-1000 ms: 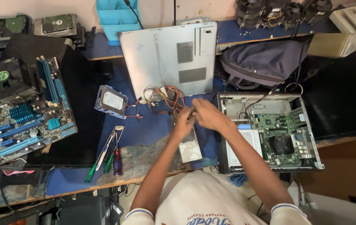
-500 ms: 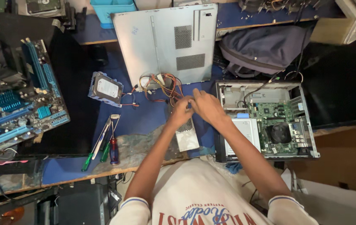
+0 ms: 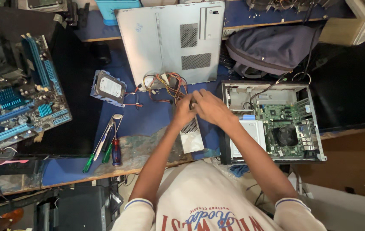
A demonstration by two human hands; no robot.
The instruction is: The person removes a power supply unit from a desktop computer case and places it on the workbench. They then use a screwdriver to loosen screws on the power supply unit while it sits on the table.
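1. We see both hands meet over the power supply, a grey metal box with a perforated vent, lying on the blue bench.
2. The left hand rests on the far end of the power supply, fingers curled down onto it; we cannot tell whether it truly grips the box or only steadies it.
3. The right hand lies just beside the left hand, touching it, fingers closed around something small and dark at the far end of the power supply; what that is, we cannot tell.
4. A cable bundle of red, yellow and orange wires spreads out from the far end of the power supply.
5. Just right of the power supply stands the open case, its green board and round fan exposed.
6. Beyond the power supply, a grey side panel leans upright, the cable bundle at its foot.
7. Left of the power supply, past the cable bundle, lies a hard drive.
8. Nearer us and left of the power supply lie the screwdrivers, with green and red-blue handles, close together.
9. Far left of the power supply sits a motherboard with blue slots.
10. A dark backpack lies beyond the case, well apart from the power supply.
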